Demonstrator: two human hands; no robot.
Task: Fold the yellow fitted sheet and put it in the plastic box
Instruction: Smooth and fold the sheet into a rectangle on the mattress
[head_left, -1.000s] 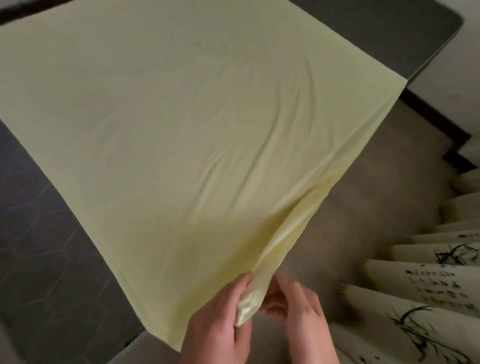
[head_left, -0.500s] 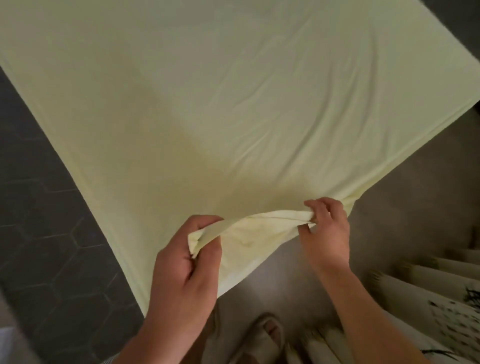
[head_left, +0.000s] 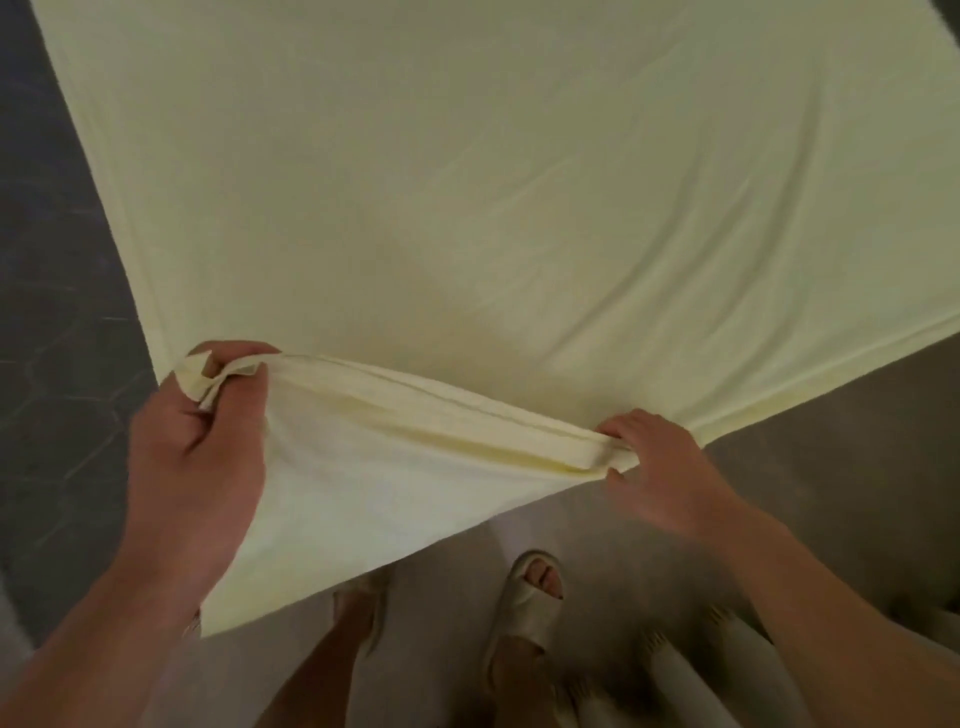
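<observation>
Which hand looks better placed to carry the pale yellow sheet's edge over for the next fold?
Probably the left hand: it grips the pale yellow sheet's bunched corner. The right hand only pinches mid-edge.

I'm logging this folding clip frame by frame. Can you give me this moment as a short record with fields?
sheet: yellow fitted sheet, spread wide, near edge lifted
left hand: left hand pinches a bunched corner of the near edge
right hand: right hand grips the same edge further along
edge between hands: pulled fairly straight, a flap hanging below it
surface under sheet: dark mattress
below: sandalled foot on the floor
plastic box: not in view
</observation>
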